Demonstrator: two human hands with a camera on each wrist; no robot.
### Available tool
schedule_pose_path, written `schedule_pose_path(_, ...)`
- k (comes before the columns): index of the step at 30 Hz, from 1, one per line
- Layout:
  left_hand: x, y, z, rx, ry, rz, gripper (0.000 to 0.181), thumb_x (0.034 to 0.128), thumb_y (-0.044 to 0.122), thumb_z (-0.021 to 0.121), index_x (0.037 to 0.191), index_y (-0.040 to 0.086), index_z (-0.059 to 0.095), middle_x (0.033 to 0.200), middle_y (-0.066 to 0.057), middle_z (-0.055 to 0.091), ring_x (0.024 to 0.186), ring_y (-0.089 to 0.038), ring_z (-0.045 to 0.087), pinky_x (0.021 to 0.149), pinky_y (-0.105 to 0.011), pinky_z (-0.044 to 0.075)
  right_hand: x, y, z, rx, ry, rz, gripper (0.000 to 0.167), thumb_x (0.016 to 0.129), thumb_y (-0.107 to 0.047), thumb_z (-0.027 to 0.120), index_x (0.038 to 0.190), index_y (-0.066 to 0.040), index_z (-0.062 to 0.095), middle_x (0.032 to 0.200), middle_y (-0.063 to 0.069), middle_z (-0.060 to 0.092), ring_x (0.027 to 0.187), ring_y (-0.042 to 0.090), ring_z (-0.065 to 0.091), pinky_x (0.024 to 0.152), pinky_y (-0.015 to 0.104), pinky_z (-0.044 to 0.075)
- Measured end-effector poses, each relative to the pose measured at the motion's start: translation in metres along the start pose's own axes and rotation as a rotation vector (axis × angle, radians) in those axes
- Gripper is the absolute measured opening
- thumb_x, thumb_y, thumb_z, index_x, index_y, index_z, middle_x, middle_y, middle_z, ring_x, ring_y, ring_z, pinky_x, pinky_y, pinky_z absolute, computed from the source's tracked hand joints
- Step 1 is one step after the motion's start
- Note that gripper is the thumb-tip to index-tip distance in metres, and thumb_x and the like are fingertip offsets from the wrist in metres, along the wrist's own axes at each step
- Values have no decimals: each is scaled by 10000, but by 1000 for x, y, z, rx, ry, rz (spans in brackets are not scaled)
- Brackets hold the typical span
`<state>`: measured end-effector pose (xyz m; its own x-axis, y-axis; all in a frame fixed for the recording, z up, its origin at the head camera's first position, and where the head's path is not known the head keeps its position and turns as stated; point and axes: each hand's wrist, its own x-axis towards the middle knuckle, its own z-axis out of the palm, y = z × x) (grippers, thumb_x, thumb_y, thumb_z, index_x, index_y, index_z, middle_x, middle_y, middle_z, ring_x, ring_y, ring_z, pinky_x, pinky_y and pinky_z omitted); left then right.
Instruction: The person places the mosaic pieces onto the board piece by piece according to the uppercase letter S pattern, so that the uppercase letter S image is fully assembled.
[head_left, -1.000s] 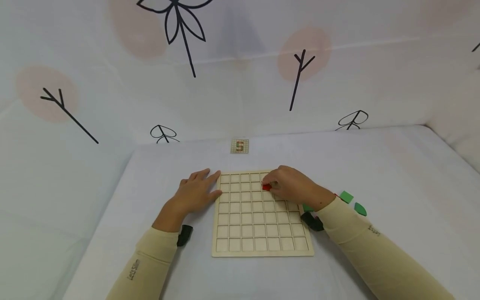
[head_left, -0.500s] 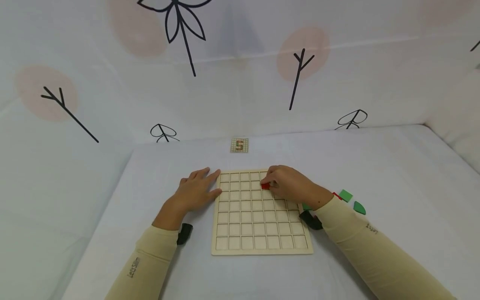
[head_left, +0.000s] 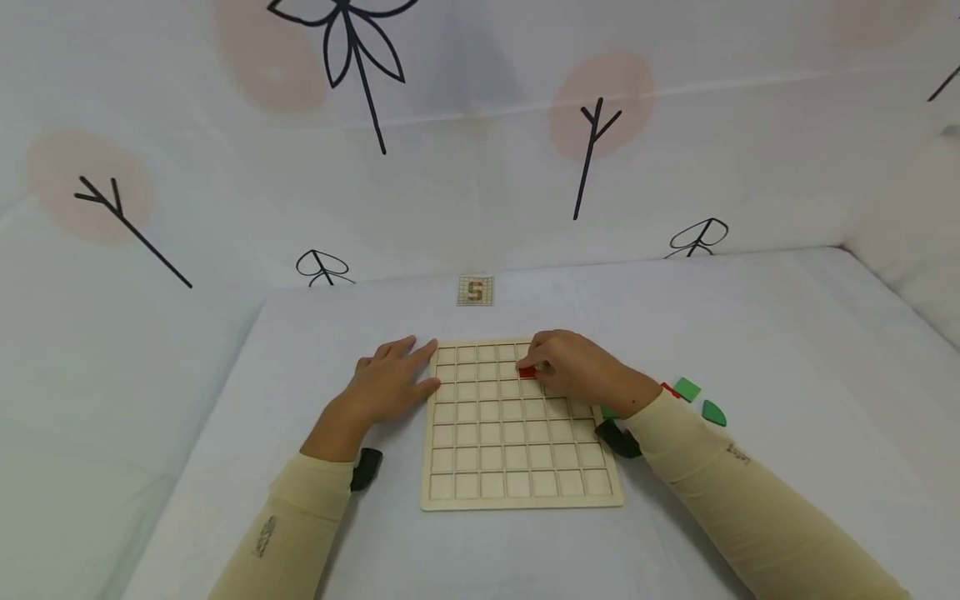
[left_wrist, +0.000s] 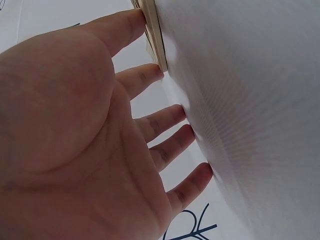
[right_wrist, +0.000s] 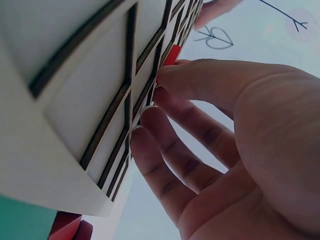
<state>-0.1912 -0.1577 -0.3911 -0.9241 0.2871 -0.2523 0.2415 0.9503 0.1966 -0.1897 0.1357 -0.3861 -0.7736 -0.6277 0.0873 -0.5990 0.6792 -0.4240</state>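
A pale wooden grid board lies flat on the white cloth. My right hand is over its upper right part, thumb and fingers pinching a red piece at a cell in the second row from the top. In the right wrist view the thumb and index finger of the hand meet at the red piece, the other fingertips at the board's surface. With fingers spread, my left hand touches the board's left edge; the left wrist view shows the hand's thumb and index fingertip against the board's edge.
A small card with an S pattern lies beyond the board. Right of the board are a green square, a green rounded piece and a partly hidden red piece. More green shows under the right wrist.
The red piece, still pinched in my right hand, sits slightly lower and flatter at its cell. My left hand stays at the board's edge. The whole head view has shifted slightly.
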Motion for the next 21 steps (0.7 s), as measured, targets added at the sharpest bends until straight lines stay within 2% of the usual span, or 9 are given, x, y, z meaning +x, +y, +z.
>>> schedule_pose_path(8,-1,0,-1,-13,3,3,678,1012,500,523,1595,284,253,1666,-103,205,1528,-372,188,1156,-642,217,0,-4,-1,-36,-23,10,283,880,7,726,1158,-39,747,1026,59,692,909,173,651,757,276,531)
schedule_pose_path(16,-1,0,1,-12,7,-2,675,1010,505,523,1593,289,258,1663,-96,216,1525,-364,200,1157,-628,227,1,0,2,-6,16,5,231,883,-18,737,1109,-51,770,960,37,698,839,129,644,726,244,517)
schedule_pose_path(21,-2,1,0,-17,12,-2,676,1009,496,532,1592,284,264,1663,-98,218,1525,-365,200,1158,-627,224,2,1,1,19,13,10,231,871,-34,755,1101,-54,774,955,27,689,818,108,619,718,239,511)
